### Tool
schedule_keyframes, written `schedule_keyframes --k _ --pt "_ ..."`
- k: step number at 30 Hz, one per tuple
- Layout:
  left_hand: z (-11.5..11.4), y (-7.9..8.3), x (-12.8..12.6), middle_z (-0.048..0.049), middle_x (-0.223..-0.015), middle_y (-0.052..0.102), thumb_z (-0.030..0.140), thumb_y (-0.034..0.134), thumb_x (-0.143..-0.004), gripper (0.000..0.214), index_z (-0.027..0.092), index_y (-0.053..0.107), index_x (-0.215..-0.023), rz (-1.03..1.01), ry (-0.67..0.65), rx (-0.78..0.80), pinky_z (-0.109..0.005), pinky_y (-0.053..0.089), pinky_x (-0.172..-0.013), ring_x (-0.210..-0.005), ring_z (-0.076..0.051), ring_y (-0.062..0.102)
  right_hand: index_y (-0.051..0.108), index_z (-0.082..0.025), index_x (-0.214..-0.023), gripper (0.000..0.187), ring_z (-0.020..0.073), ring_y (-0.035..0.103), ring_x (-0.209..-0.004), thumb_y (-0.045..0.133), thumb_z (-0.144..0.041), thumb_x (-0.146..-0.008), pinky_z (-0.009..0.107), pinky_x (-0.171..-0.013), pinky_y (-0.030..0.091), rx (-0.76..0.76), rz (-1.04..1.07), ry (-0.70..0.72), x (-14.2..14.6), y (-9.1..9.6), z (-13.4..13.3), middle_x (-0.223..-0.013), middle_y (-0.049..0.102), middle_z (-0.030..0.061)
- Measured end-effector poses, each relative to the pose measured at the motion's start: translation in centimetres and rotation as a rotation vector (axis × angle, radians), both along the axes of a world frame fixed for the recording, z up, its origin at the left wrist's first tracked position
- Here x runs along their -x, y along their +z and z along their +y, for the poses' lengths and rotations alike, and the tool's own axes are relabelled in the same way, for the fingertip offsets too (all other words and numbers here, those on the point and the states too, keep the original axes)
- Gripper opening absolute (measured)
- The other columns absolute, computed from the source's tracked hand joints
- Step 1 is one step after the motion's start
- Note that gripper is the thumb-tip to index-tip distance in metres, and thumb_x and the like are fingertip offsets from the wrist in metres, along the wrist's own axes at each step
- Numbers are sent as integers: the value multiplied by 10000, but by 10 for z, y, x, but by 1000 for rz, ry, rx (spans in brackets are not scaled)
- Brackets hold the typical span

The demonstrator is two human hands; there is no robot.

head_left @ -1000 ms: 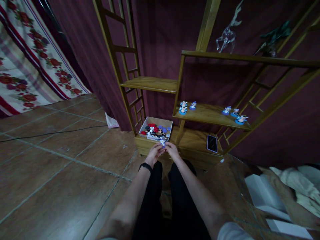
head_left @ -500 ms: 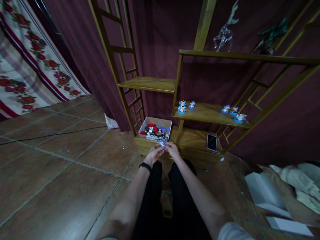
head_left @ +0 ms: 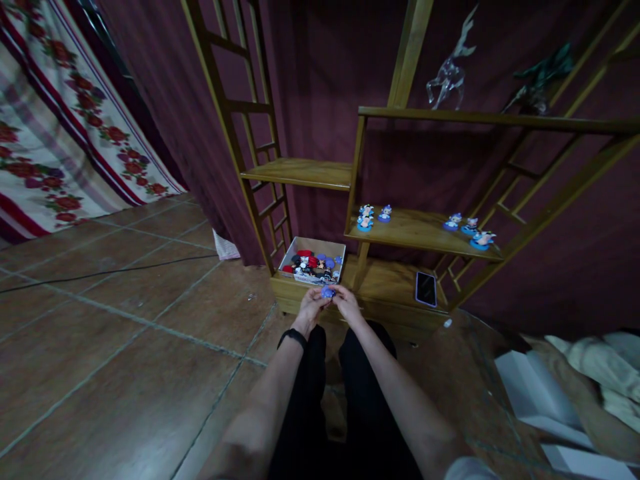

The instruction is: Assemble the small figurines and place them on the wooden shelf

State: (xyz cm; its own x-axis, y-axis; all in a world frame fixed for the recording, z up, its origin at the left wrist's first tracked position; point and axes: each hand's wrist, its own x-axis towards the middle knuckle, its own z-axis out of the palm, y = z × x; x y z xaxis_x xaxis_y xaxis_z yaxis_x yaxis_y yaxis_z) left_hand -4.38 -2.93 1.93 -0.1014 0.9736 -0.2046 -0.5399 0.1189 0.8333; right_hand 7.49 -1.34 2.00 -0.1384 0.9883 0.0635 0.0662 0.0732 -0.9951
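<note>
My left hand (head_left: 310, 305) and my right hand (head_left: 345, 303) meet in front of me, both pinched on a small blue-based figurine (head_left: 327, 291). A black band sits on my left wrist. Just beyond my fingers an open white box (head_left: 313, 261) of small red, black and blue figurines stands on the bottom board of a wooden shelf unit (head_left: 400, 230). Several blue-based figurines stand on the middle shelf, one group at its left end (head_left: 371, 215) and another group at its right end (head_left: 472, 230).
A dark phone (head_left: 425, 289) lies on the bottom board to the right of the box. A glass deer (head_left: 449, 65) and a dark green ornament (head_left: 540, 79) stand on the top shelf. White boxes (head_left: 530, 393) and cloth lie on the tiled floor at right. A cable (head_left: 100, 270) crosses the floor at left.
Both hands stay together on the small figurine; it has turned so its blue base shows more. The view has shifted slightly.
</note>
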Motion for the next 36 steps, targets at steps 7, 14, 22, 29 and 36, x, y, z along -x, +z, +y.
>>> schedule_keyframes --k 7,14,22,29,36 --pt "1 -2 4 25 -622 641 85 763 -442 345 151 553 -708 32 25 -40 -208 425 -576 -551 -92 570 627 -206 -929 378 151 600 -852 449 -126 -605 273 -783 476 -34 77 57 0 4 -3 -951 651 3" --pt "3 -7 4 20 -615 642 119 792 -403 375 137 565 -701 41 20 -58 -230 445 -596 -557 -99 573 643 -201 -891 360 138 598 -758 456 -121 -594 247 -677 492 -24 117 72 0 0 -1 -907 654 0" --pt "0 -4 9 -24 -641 657 141 778 -523 359 125 605 -837 73 -146 9 -181 417 -519 -538 -91 587 637 -190 -939 319 93 563 -543 563 -190 -628 187 -480 432 168 152 5 -1 0 -1 -726 654 -11" --pt "-2 3 8 -63 -734 676 147 705 -651 300 123 589 -926 -37 -230 45 -202 483 -599 -611 -112 633 635 -149 -869 270 60 499 -448 589 -221 -613 159 -424 385 292 261 -104 -2 6 -1 -566 602 -30" --pt "-5 9 7 -64 -692 669 152 655 -696 183 124 575 -857 -65 -165 114 -218 503 -595 -605 -126 642 639 -144 -845 277 59 480 -415 612 -220 -580 156 -407 362 354 302 -101 -3 5 -1 -508 587 -32"
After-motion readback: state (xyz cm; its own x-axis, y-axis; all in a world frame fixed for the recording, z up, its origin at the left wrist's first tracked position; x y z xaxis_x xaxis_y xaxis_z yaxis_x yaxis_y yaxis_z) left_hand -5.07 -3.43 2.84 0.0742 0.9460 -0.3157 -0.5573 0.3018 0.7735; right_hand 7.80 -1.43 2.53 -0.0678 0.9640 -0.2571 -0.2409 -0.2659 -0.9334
